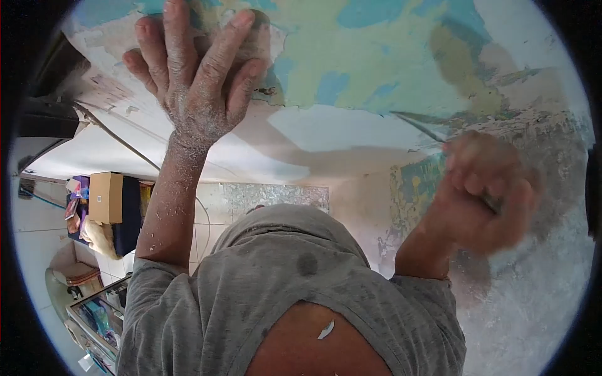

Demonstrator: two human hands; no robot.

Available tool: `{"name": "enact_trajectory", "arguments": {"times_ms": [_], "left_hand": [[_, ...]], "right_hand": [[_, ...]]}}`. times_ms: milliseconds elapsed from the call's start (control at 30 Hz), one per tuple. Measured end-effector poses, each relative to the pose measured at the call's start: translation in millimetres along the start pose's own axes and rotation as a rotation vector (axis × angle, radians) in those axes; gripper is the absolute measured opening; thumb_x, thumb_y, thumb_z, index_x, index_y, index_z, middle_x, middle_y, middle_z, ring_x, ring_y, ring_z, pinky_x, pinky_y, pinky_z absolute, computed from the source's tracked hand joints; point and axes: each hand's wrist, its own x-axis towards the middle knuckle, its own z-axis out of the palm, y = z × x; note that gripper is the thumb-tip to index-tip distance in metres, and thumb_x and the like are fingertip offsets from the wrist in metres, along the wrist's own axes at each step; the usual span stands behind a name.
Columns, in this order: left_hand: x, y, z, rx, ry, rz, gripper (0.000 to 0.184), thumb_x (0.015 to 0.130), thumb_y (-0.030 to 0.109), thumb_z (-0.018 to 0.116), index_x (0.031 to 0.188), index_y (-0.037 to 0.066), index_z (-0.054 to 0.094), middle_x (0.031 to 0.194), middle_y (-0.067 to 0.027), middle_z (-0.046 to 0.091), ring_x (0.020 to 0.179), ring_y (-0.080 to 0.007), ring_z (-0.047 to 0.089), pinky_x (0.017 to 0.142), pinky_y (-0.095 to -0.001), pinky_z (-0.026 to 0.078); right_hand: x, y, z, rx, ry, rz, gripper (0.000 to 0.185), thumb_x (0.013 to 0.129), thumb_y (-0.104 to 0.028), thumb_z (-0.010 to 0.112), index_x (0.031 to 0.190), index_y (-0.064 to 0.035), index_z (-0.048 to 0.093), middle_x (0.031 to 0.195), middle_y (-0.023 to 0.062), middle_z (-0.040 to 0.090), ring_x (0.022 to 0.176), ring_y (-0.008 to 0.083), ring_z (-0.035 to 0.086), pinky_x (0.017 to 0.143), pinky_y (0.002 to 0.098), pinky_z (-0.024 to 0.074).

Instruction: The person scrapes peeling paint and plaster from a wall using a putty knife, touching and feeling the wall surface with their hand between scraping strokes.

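Observation:
My left hand [200,81], dusted with white flakes, lies with its fingers spread against the wall at the upper left. The wall [307,56] carries peeling green and blue paint, with a bare white area below its ragged edge. At the right, my right hand [489,188] is wrapped round a thin metal scraper [419,125] and is blurred by motion. The scraper's tip meets the lower edge of the green paint. My fingers hide its handle for the most part.
Rough grey wall [527,307] spreads over the right side. A cardboard box [106,198] and piled items stand at the far left, above a glass-topped case [100,313]. A dark cable [119,139] runs behind my left forearm.

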Motion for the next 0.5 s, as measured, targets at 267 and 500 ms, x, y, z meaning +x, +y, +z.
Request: {"name": "enact_trajectory", "arguments": {"times_ms": [267,500], "left_hand": [[3,0,3,-0.008,0.039,0.022,0.05,0.093,0.048,0.054,0.133,0.019,0.059,0.156,-0.0251,0.02,0.149,-0.0381,0.005,0.116,-0.0505,-0.011],[4,0,3,0.005,0.048,0.014,0.05,0.092,0.047,0.055,0.134,0.02,0.058,0.156,-0.024,0.022,0.148,-0.0407,0.006,0.116,-0.0514,-0.01]], "right_hand": [[-6,2,11,-0.069,0.176,-0.038,0.028,0.093,-0.018,0.035,0.068,-0.0076,0.044,0.057,0.008,0.044,0.048,0.0157,0.038,0.05,0.0365,0.0375],[-26,34,0,-0.009,0.523,0.312,0.026,0.089,-0.015,0.038,0.064,-0.0068,0.042,0.054,0.01,0.047,0.043,0.0173,0.04,0.044,0.0381,0.0422]]}}
